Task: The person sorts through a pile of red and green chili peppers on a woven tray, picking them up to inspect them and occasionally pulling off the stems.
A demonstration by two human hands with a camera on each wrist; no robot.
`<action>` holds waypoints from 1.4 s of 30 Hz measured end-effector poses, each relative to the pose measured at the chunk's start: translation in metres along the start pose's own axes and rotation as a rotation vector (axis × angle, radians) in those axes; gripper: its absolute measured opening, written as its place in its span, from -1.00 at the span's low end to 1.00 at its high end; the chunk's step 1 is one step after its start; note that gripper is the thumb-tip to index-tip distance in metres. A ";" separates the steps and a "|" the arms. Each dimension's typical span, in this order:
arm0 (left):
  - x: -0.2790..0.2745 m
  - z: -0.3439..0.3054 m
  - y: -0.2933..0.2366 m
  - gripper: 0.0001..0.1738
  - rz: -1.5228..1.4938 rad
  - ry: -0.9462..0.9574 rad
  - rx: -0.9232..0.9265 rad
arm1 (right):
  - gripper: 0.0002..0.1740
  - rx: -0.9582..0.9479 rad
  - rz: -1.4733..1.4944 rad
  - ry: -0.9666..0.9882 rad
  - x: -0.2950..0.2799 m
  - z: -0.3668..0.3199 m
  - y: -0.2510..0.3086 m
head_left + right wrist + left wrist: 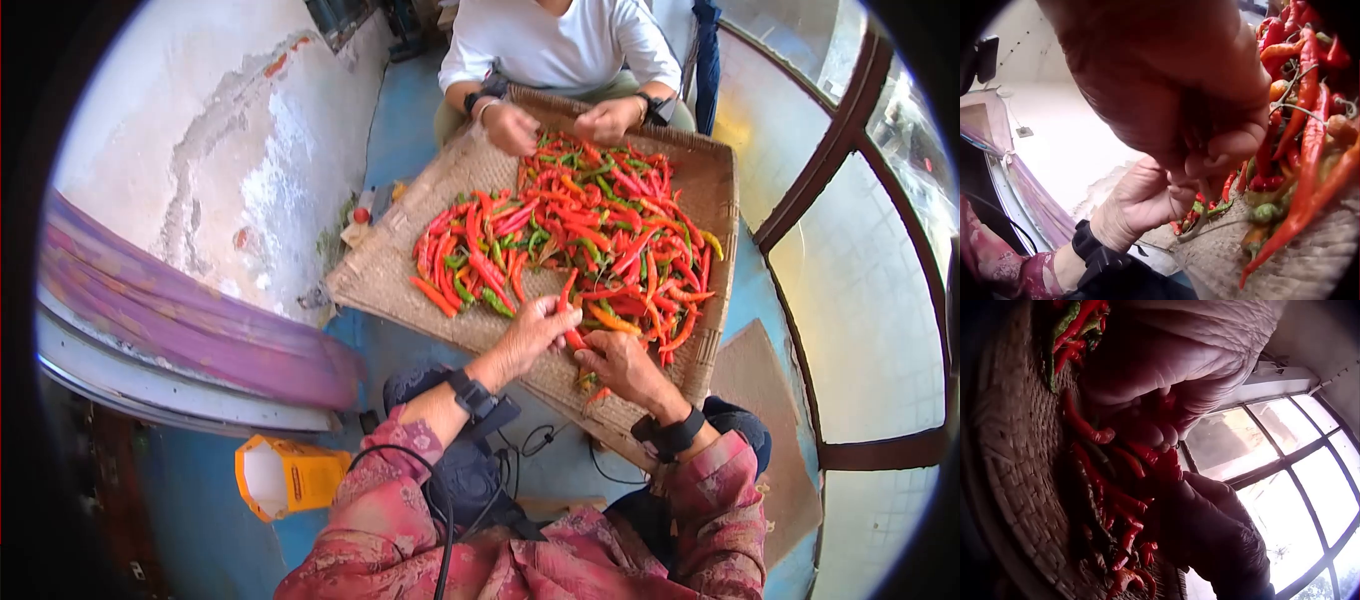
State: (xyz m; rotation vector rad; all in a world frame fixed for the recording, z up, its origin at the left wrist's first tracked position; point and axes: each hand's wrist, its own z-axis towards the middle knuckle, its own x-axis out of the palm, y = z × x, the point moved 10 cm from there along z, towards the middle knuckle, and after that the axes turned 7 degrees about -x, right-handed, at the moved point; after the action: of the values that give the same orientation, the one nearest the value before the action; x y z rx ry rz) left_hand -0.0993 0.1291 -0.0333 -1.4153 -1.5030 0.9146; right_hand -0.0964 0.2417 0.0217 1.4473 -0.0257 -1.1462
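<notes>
While both wearer's hands meet over the near edge of a woven tray, fingers on each side are curled in: the left hand pinches a red pepper between thumb and fingers, and the right hand grips at its lower end, close against the left. A red tip stands up above the left thumb; cannot tell whether it belongs to the same pepper. Just beyond, inside the tray, lies a broad pepper heap, mostly red, with green and a few orange or yellow ones mixed in; a smaller pepper pile adjoins it on the left. Right wrist view: long red peppers, some with stems, lie beside the right hand. At the far side sits a person in a white top; that person's right hand and left hand are over the heap's far edge, both blurred, so grasp cannot be told. Dark bands on all four wrists. Surroundings: purple curtain along a peeling wall, an orange-yellow box on the blue floor, framed windows to the right.
</notes>
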 end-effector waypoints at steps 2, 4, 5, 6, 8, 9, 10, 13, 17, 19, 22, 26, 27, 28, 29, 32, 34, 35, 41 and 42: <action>-0.012 0.003 -0.004 -0.74 -0.005 -0.031 0.001 | -0.79 0.009 0.073 0.071 0.002 0.001 -0.005; -0.037 0.009 -0.018 -0.75 -0.085 -0.144 0.059 | -0.79 0.122 0.057 0.114 -0.013 0.003 -0.007; -0.055 0.009 -0.029 -0.75 -0.094 -0.228 0.103 | -0.79 0.097 0.084 0.059 -0.025 0.006 -0.006; -0.075 0.009 -0.040 -0.76 -0.102 -0.312 0.149 | -0.79 0.071 0.111 0.004 -0.035 0.008 -0.007; -0.103 0.004 -0.078 -0.85 0.333 -0.466 0.396 | -0.73 0.211 0.250 -0.160 -0.063 0.011 -0.016; -0.105 -0.004 -0.094 -0.90 0.656 -0.556 0.539 | -0.66 0.131 0.405 -0.293 -0.076 0.015 -0.017; -0.096 -0.014 -0.108 -0.92 0.984 -0.631 0.687 | -0.52 0.226 0.323 -0.394 -0.091 0.010 -0.023; -0.096 0.007 -0.072 -0.78 1.390 -0.533 0.428 | -0.51 0.231 0.031 -0.445 -0.105 0.009 -0.027; -0.090 0.015 -0.059 -0.81 1.615 -0.529 0.342 | -0.80 0.096 0.101 -0.344 -0.077 0.007 -0.023; -0.085 0.011 -0.064 -0.83 1.591 -0.511 0.399 | -0.82 0.080 0.084 -0.289 -0.069 0.005 -0.010; -0.070 -0.013 -0.089 -0.80 1.326 -0.549 0.596 | -0.81 0.065 0.079 -0.264 -0.064 0.005 -0.003; -0.060 -0.012 -0.094 -0.76 0.786 -0.360 0.471 | -0.80 0.001 0.103 -0.275 -0.055 0.008 0.005; -0.055 -0.006 -0.085 -0.76 0.536 -0.226 0.388 | -0.75 0.010 0.060 -0.239 -0.053 0.009 0.008; -0.050 -0.008 -0.084 -0.76 0.533 -0.220 0.389 | -0.75 0.014 0.056 -0.241 -0.050 0.010 0.007; -0.042 -0.005 -0.073 -0.75 0.222 -0.061 0.295 | -0.72 -0.009 0.065 -0.258 -0.047 0.011 0.007; -0.009 -0.006 -0.052 -0.71 -0.133 0.158 0.145 | -0.62 0.055 0.128 -0.231 -0.033 0.013 0.004; 0.014 -0.005 -0.031 -0.69 -0.141 0.271 0.035 | -0.60 0.011 0.267 -0.229 -0.023 0.015 0.003; 0.019 -0.003 -0.023 -0.69 -0.146 0.283 0.029 | -0.68 0.007 0.259 -0.258 -0.020 0.014 -0.006; -0.005 0.004 -0.021 -0.69 -0.176 0.062 -0.004 | -0.78 0.121 0.049 -0.142 -0.022 0.010 -0.006; -0.012 0.006 -0.020 -0.68 -0.172 0.021 -0.007 | -0.77 0.116 0.101 -0.161 -0.023 0.009 -0.006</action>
State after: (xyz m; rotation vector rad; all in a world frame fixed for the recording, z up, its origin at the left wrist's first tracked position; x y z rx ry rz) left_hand -0.1126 0.1155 -0.0186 -1.2749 -1.5857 0.7872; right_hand -0.1172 0.2500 0.0331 1.4353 -0.2787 -1.1908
